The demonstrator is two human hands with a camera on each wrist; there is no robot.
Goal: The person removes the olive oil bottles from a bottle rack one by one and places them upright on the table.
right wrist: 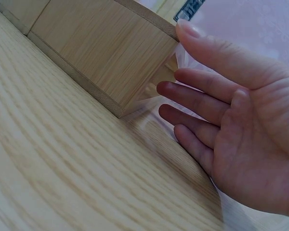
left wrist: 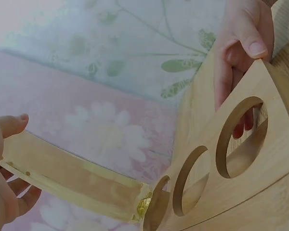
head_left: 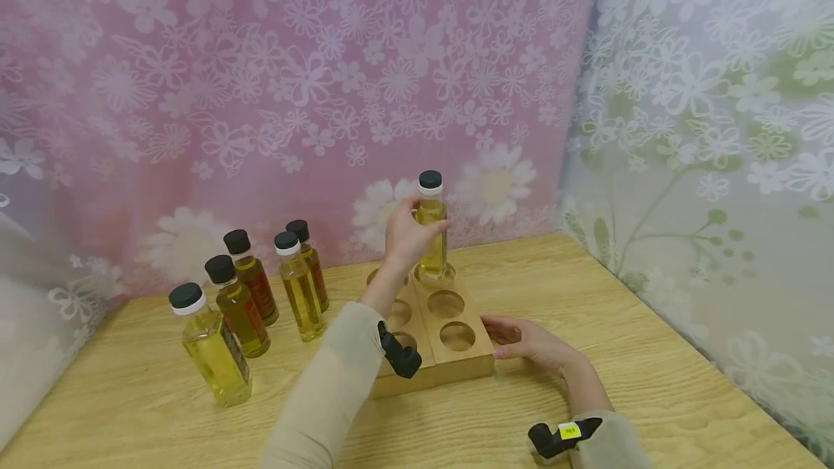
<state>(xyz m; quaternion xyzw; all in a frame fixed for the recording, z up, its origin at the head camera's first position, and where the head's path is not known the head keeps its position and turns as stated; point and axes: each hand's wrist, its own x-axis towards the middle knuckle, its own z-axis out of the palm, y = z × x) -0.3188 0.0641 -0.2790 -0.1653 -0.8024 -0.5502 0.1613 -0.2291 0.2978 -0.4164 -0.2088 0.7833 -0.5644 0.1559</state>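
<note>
left hand [head_left: 409, 236] grips bottle [head_left: 432, 234] over rack [head_left: 456, 353] hole (right hand [head_left: 524, 342] flat against rack); misaligned, it may tip

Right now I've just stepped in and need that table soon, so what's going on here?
A person's left hand grips a black-capped bottle of yellow oil, its base at the far hole of a wooden rack with round holes. The right hand rests with straight fingers against the rack's side. Five more capped oil bottles stand on the light wooden table to the left.
</note>
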